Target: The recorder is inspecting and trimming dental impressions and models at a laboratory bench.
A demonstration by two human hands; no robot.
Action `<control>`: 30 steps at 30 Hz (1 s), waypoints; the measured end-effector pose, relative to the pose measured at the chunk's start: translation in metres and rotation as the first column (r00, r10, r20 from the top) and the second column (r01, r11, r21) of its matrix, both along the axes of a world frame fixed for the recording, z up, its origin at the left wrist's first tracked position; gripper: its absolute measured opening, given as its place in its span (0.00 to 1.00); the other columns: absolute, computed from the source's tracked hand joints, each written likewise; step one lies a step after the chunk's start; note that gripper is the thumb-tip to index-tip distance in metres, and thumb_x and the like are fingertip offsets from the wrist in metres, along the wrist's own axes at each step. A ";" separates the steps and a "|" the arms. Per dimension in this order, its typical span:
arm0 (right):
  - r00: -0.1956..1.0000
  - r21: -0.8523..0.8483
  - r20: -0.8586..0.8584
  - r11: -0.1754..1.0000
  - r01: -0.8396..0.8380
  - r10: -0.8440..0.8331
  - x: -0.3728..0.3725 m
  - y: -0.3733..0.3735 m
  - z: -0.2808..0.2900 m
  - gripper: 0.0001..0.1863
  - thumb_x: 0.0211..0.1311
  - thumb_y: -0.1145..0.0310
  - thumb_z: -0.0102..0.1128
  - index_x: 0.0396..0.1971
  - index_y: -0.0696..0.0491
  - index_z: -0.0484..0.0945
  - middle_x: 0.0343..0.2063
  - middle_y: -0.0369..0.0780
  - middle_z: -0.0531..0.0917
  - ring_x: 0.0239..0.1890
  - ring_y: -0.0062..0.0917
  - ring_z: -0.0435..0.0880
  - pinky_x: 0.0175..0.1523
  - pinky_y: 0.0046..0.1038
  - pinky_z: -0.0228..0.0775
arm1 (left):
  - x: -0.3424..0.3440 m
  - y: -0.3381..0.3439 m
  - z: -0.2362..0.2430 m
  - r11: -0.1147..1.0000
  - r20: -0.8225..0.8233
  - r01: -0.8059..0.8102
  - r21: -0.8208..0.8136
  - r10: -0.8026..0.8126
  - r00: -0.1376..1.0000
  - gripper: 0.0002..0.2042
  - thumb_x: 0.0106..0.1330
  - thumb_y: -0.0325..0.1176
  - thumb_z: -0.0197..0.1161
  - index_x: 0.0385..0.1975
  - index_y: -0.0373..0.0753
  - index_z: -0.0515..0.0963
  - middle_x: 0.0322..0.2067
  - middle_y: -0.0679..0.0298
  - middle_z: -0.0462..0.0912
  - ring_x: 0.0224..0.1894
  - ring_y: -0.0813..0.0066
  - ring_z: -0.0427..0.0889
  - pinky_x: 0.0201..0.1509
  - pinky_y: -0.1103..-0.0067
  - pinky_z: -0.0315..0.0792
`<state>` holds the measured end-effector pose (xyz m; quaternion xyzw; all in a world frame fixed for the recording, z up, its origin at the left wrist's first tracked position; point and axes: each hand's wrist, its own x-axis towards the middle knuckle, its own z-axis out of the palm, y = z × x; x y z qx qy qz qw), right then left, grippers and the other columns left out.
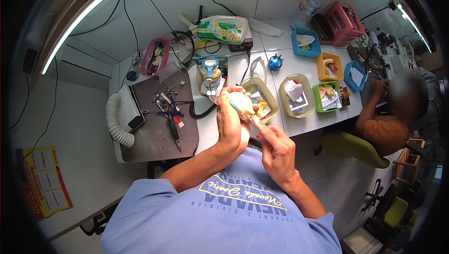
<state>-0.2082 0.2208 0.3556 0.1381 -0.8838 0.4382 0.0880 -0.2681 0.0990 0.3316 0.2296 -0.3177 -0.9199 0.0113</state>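
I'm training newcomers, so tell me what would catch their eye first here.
Probably the brightly lit pale piece in the left hand, with the right hand at its near side. Then the shiny blue ball on the bench beyond the hands, and the ribbed white hose at the bench's left end.

Desk: mat at left end, loose tools on it, hose along its left side. Tool bin behind mat. Articulator right of mat; tissue pack behind articulator. First basket right of articulator, just beyond the held piece, which sits in left hand; right hand at its near right side. Second basket right of first, third basket right again. Ball behind first two. Bottle, crate at back right. Co-worker far right.
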 end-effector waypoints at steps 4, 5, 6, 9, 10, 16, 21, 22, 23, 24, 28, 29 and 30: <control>0.985 -0.161 0.168 0.987 -0.011 0.039 0.000 0.000 0.000 0.23 0.58 0.82 0.58 0.54 0.51 0.79 0.27 0.42 0.78 0.24 0.30 0.78 0.31 0.28 0.71 | 0.000 -0.002 0.001 1.000 -0.032 0.006 -0.009 -0.006 0.999 0.16 0.75 0.46 0.41 0.42 0.40 0.70 0.38 0.58 0.74 0.34 0.67 0.77 0.41 0.70 0.76; 0.995 -0.152 0.104 0.988 0.020 -0.004 0.001 -0.004 -0.004 0.20 0.61 0.82 0.57 0.53 0.55 0.79 0.27 0.42 0.78 0.24 0.27 0.78 0.29 0.25 0.69 | 0.001 -0.001 0.003 1.000 -0.058 0.004 -0.010 -0.005 0.998 0.15 0.75 0.45 0.41 0.43 0.40 0.70 0.38 0.58 0.75 0.33 0.66 0.77 0.41 0.70 0.77; 0.998 -0.145 0.037 0.988 0.047 -0.042 0.000 -0.007 -0.006 0.17 0.63 0.82 0.56 0.51 0.58 0.79 0.27 0.41 0.79 0.24 0.23 0.78 0.28 0.22 0.67 | 0.000 0.000 0.004 1.000 -0.059 0.002 -0.008 -0.002 0.998 0.15 0.75 0.45 0.41 0.43 0.40 0.70 0.38 0.58 0.75 0.33 0.66 0.77 0.41 0.70 0.77; 0.988 -0.327 0.099 0.934 0.142 -0.116 0.001 -0.018 -0.009 0.16 0.64 0.81 0.55 0.51 0.59 0.79 0.27 0.39 0.79 0.26 0.21 0.78 0.29 0.21 0.68 | 0.000 0.006 0.005 0.994 -0.063 -0.007 0.106 0.013 0.998 0.15 0.75 0.45 0.42 0.43 0.40 0.70 0.39 0.58 0.75 0.37 0.65 0.78 0.43 0.69 0.77; 0.989 -0.327 0.097 0.935 0.141 -0.115 0.000 -0.018 -0.009 0.16 0.64 0.81 0.55 0.51 0.59 0.79 0.27 0.39 0.79 0.26 0.21 0.78 0.29 0.21 0.68 | -0.002 0.007 0.006 0.994 -0.065 -0.007 0.106 0.014 0.998 0.15 0.75 0.45 0.42 0.43 0.40 0.70 0.39 0.58 0.75 0.37 0.65 0.78 0.43 0.69 0.77; 0.991 -0.311 0.128 0.947 0.084 -0.046 -0.001 0.000 -0.004 0.15 0.65 0.81 0.52 0.52 0.61 0.77 0.25 0.39 0.76 0.23 0.20 0.75 0.29 0.23 0.68 | -0.013 0.001 0.008 0.963 -0.021 0.059 0.263 -0.055 0.998 0.16 0.72 0.41 0.44 0.47 0.36 0.70 0.42 0.55 0.74 0.47 0.59 0.78 0.50 0.68 0.78; 0.998 0.138 -0.062 0.990 -0.020 0.029 -0.016 0.019 0.013 0.09 0.63 0.75 0.56 0.42 0.56 0.76 0.30 0.43 0.79 0.26 0.37 0.81 0.29 0.32 0.73 | -0.017 -0.011 -0.003 0.911 0.060 0.139 0.389 -0.175 0.983 0.19 0.72 0.45 0.47 0.44 0.31 0.71 0.37 0.53 0.76 0.47 0.55 0.79 0.53 0.68 0.79; 0.995 0.265 -0.065 0.963 -0.052 0.072 -0.018 0.020 0.013 0.08 0.64 0.73 0.56 0.42 0.55 0.76 0.30 0.42 0.79 0.25 0.36 0.81 0.28 0.33 0.73 | -0.016 -0.012 0.000 0.910 0.059 0.145 0.388 -0.181 0.982 0.19 0.72 0.45 0.47 0.44 0.31 0.71 0.37 0.53 0.76 0.47 0.55 0.79 0.53 0.68 0.79; 0.994 0.324 -0.069 0.944 -0.056 0.082 -0.019 0.020 0.013 0.07 0.63 0.71 0.57 0.41 0.54 0.76 0.30 0.41 0.78 0.24 0.35 0.81 0.27 0.33 0.73 | -0.015 -0.013 0.003 0.912 0.071 0.142 0.384 -0.183 0.981 0.21 0.73 0.48 0.46 0.44 0.31 0.71 0.37 0.53 0.76 0.46 0.55 0.79 0.53 0.68 0.79; 0.994 0.325 -0.070 0.944 -0.054 0.081 -0.020 0.021 0.012 0.07 0.63 0.71 0.57 0.41 0.54 0.76 0.30 0.41 0.78 0.24 0.35 0.81 0.27 0.33 0.73 | -0.014 -0.014 0.004 0.914 0.083 0.136 0.381 -0.180 0.980 0.23 0.74 0.51 0.46 0.43 0.32 0.71 0.37 0.54 0.76 0.46 0.56 0.79 0.53 0.68 0.79; 0.988 0.320 -0.101 0.944 -0.080 0.118 -0.022 0.020 0.008 0.08 0.62 0.71 0.59 0.41 0.53 0.76 0.30 0.41 0.78 0.25 0.34 0.81 0.26 0.33 0.73 | -0.012 -0.012 0.014 0.925 0.101 0.117 0.362 -0.164 0.981 0.24 0.75 0.52 0.45 0.43 0.32 0.71 0.37 0.54 0.75 0.46 0.57 0.78 0.52 0.68 0.79; 0.986 0.314 -0.121 0.946 -0.073 0.116 -0.022 0.019 0.008 0.08 0.61 0.71 0.59 0.41 0.53 0.76 0.29 0.41 0.78 0.25 0.34 0.81 0.26 0.33 0.73 | -0.012 -0.013 0.015 0.925 0.100 0.117 0.362 -0.163 0.982 0.24 0.75 0.52 0.45 0.43 0.32 0.71 0.37 0.54 0.75 0.46 0.57 0.78 0.52 0.68 0.79; 0.985 0.315 -0.123 0.946 -0.074 0.118 -0.022 0.018 0.008 0.08 0.61 0.71 0.59 0.41 0.53 0.76 0.29 0.41 0.78 0.25 0.34 0.81 0.26 0.33 0.73 | -0.011 -0.014 0.015 0.927 0.085 0.122 0.355 -0.162 0.983 0.23 0.75 0.51 0.45 0.43 0.32 0.71 0.37 0.54 0.75 0.46 0.57 0.78 0.52 0.67 0.79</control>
